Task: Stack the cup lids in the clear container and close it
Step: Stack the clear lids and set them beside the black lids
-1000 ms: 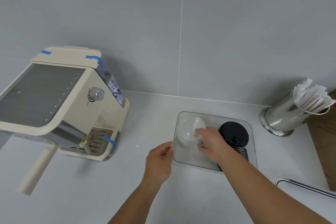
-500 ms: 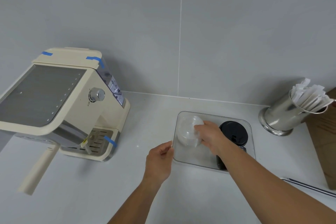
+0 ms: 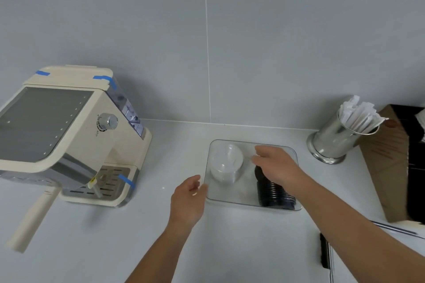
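On the pale countertop (image 3: 230,248), against the grey tiled wall (image 3: 276,53), the clear container (image 3: 230,197) serves as the landmark for everything else. Inside it, at its left half, sits a stack of clear cup lids (image 3: 226,163); at its right half sits a stack of black cup lids (image 3: 272,193), ribbed along its side and partly covered from above. The right hand (image 3: 276,165) reaches over the container's right half, above the top of the black stack, with its fingers (image 3: 262,150) loosely spread and nothing gripped between them; whether the palm touches the black lids cannot be told. The left hand (image 3: 187,202) rests just beside the container's left wall, fingers relaxed and slightly curled, fingertips at or very near the near-left corner, holding nothing. No cover can be made out on the container, though its clear walls make that hard to judge. Well to the left of the container stands a cream espresso machine (image 3: 69,135) with strips of blue tape (image 3: 103,78) on it. To the right of the container, near the wall, is a steel cup (image 3: 333,142) filled with white paper-wrapped sticks (image 3: 358,115), and farther right lies a brown cardboard box (image 3: 391,167).
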Tool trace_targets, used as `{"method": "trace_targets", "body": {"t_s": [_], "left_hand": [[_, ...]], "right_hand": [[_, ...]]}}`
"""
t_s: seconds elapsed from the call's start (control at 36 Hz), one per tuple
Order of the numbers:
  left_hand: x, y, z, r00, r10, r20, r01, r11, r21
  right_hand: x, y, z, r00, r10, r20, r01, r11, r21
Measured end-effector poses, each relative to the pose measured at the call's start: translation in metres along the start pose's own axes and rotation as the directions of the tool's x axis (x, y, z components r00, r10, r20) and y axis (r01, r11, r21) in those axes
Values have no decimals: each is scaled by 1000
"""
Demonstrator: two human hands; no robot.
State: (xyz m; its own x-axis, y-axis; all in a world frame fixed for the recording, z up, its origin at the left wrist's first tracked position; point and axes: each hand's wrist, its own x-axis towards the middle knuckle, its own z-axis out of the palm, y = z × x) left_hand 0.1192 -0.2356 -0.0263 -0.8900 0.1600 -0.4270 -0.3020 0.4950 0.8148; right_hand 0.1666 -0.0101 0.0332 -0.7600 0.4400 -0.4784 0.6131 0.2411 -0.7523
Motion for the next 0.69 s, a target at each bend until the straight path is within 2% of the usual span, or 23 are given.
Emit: {"method": "trace_targets", "body": {"t_s": [0.08, 0.17, 0.25, 0.31, 0.42, 0.56, 0.69], "left_hand": [[-7, 5, 1, 997, 77, 5, -77, 996, 51], [-16, 18, 6, 983, 181, 14, -181, 982, 58], [-24, 34, 13, 966, 253, 56, -256, 965, 61], [-28, 43, 21, 955, 274, 111, -281, 958, 55], [-32, 55, 44, 935, 217, 279, -251, 964, 91], [-31, 67, 74, 903, 96, 419, -186, 966, 180], [-20, 70, 96, 898, 10, 441, -168, 933, 319]], "right_hand": [[-15, 7, -17, 996, -75, -38, 69, 988, -139], [-29, 17, -32, 991, -135, -4, 129, 955, -266], [-39, 27, -40, 995, -93, -20, 83, 950, -300], [-43, 37, -46, 994, -109, 0, 104, 943, -317], [-46, 53, -52, 989, -136, 59, 148, 880, -451], [-47, 65, -50, 988, -141, 55, 151, 873, -464], [-47, 78, -43, 974, -221, 49, 216, 840, -497]]}}
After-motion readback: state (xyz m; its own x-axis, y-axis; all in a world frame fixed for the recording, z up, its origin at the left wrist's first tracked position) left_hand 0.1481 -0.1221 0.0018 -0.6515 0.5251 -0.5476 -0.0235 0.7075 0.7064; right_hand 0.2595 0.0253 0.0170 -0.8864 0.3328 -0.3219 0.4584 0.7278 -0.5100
